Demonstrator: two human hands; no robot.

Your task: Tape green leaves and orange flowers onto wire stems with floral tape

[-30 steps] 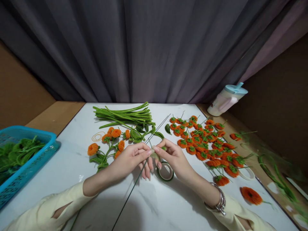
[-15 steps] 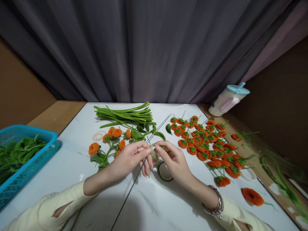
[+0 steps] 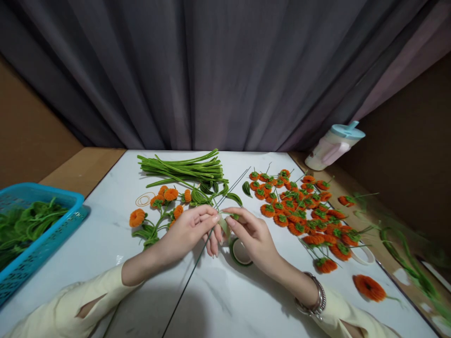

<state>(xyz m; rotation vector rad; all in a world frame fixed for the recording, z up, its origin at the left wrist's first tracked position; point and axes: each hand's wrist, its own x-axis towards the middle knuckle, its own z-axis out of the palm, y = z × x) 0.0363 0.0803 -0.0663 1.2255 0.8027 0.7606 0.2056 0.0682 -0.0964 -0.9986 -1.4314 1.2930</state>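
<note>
My left hand (image 3: 192,230) pinches a thin dark green wire (image 3: 188,285) between thumb and forefinger. The wire slants from the near table edge up through the fingers. Just to its right, my right hand (image 3: 255,237) is closed on a small green leaf piece (image 3: 235,216), whose thin stem reaches toward the left fingertips. A pale green strip of floral tape (image 3: 223,226) hangs between the hands. Its roll (image 3: 233,251) lies below, partly behind the right hand. The exact join of wire, stem and tape is hidden by my fingertips.
Orange fuzzy flower heads (image 3: 296,211) cover the right side. Green pipe cleaners (image 3: 183,166) lie at the back, and a finished flower spray (image 3: 160,220) sits left. A blue basket (image 3: 79,203) of leaves stands far left, a lidded cup (image 3: 331,148) back right.
My right thumb has drawn slightly away from the left fingertips, showing more of the stem and tape between them. The left hand has barely moved.
</note>
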